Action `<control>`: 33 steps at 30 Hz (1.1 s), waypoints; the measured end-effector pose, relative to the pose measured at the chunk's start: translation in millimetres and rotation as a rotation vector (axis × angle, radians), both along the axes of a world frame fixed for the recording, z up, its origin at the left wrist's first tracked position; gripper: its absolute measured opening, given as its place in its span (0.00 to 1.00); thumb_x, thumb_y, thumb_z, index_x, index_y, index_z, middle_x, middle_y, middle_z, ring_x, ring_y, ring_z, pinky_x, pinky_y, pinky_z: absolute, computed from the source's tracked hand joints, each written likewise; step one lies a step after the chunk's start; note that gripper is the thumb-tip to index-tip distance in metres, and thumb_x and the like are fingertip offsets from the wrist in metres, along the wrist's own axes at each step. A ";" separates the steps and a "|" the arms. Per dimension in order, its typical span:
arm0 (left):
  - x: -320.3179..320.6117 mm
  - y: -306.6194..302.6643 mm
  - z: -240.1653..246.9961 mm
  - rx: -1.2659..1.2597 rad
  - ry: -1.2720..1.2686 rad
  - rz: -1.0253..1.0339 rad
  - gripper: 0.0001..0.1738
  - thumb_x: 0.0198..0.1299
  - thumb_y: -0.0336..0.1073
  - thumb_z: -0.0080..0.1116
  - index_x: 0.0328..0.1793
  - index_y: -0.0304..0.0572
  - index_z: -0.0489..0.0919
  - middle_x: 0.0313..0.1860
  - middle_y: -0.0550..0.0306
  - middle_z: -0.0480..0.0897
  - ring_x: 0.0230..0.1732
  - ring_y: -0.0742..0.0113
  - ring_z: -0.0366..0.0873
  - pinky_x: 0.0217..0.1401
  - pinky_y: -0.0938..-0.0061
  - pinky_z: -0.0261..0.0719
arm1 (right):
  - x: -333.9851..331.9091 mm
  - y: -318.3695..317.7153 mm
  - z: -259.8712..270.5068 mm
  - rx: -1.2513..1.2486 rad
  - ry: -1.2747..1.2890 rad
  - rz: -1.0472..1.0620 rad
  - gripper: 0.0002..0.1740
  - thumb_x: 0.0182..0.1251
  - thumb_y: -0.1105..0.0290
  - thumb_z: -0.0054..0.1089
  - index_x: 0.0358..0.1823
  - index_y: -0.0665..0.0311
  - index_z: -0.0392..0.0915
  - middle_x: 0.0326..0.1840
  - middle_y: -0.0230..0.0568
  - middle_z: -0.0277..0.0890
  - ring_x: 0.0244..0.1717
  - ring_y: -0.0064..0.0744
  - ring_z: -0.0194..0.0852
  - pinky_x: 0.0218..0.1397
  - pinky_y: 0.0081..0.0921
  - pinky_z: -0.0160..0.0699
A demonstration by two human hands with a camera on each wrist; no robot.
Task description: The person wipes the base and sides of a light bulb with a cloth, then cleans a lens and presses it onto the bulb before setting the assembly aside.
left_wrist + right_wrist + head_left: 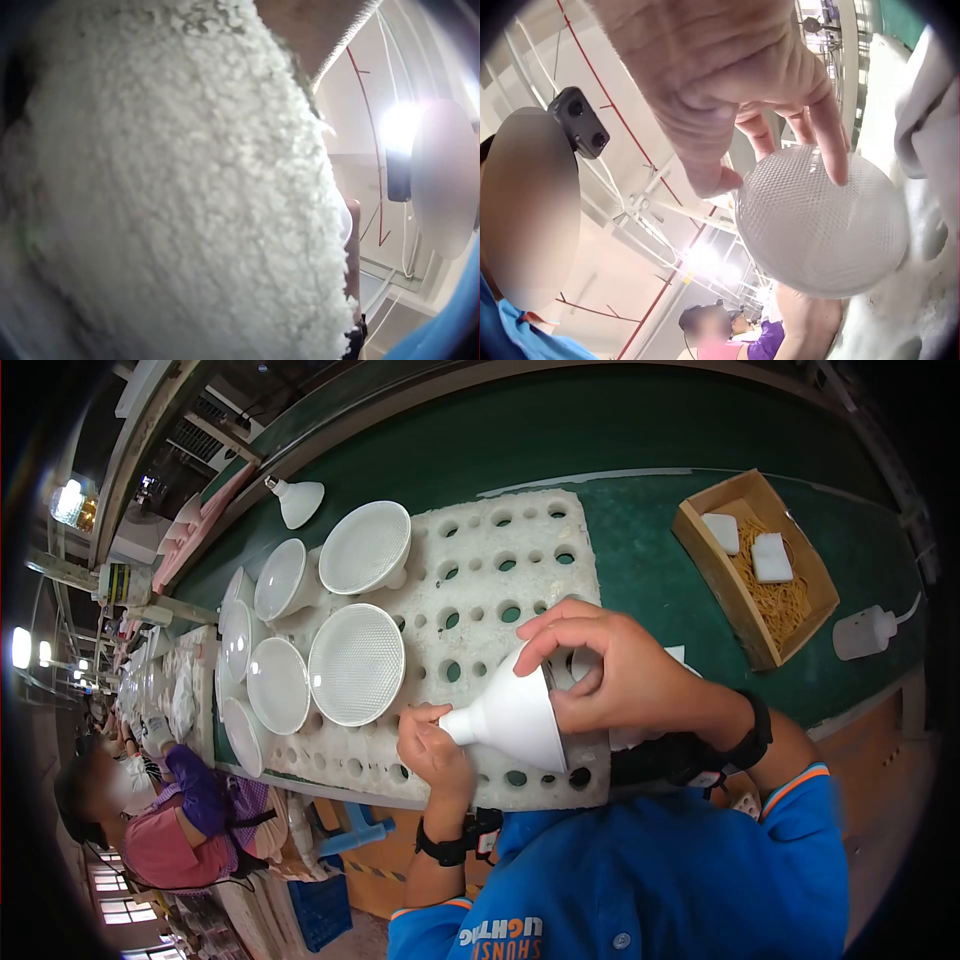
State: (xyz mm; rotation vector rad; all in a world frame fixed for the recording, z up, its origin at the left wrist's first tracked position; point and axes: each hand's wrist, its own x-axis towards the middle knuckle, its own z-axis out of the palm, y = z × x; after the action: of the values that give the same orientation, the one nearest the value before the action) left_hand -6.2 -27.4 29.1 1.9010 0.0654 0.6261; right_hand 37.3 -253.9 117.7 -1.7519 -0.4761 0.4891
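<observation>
A white cone-shaped lamp lies tilted between both hands above the foam board. At its narrow base end, the left hand pinches with thumb and fingers. The right hand grips the wide end by the rim. In the right wrist view the lamp's dimpled lens faces the camera, with the right hand's thumb and fingers spread round its edge. Foam fills most of the left wrist view, and a bit of the left hand may show at its top; which part cannot be told.
Several lamps stand lens-up in the board's left half; one small lamp lies behind. On the green bench, a box holds shredded filling and white blocks, beside a squeeze bottle. A person sits at the left.
</observation>
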 end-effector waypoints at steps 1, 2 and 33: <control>-1.0 0.3 -1.3 -0.019 -0.013 -0.010 0.24 0.65 0.47 0.39 0.31 0.32 0.74 0.25 0.55 0.74 0.28 0.70 0.69 0.34 0.75 0.67 | 0.7 0.4 -1.8 0.021 -0.006 0.006 0.32 0.43 0.75 0.66 0.56 0.60 0.73 0.64 0.42 0.59 0.64 0.34 0.64 0.53 0.27 0.83; -1.4 0.3 -2.3 -0.038 -0.026 -0.019 0.23 0.65 0.47 0.39 0.31 0.32 0.74 0.25 0.55 0.74 0.28 0.70 0.69 0.34 0.75 0.67 | 1.5 1.0 -3.5 0.042 -0.011 0.014 0.32 0.43 0.75 0.65 0.56 0.60 0.73 0.63 0.42 0.60 0.63 0.33 0.64 0.52 0.26 0.83; 8.5 -0.7 11.0 0.056 -0.071 0.089 0.19 0.67 0.45 0.39 0.34 0.34 0.71 0.28 0.57 0.70 0.30 0.72 0.65 0.35 0.75 0.66 | -11.2 4.3 -10.1 0.151 -0.100 0.068 0.53 0.41 0.78 0.66 0.74 0.59 0.52 0.74 0.43 0.45 0.75 0.39 0.45 0.72 0.36 0.63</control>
State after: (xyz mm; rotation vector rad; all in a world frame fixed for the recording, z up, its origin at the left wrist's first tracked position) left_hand 2.3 -28.1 40.2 1.9366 0.0878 0.7618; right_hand 26.2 -249.6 107.5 -1.6240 -0.6298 0.4038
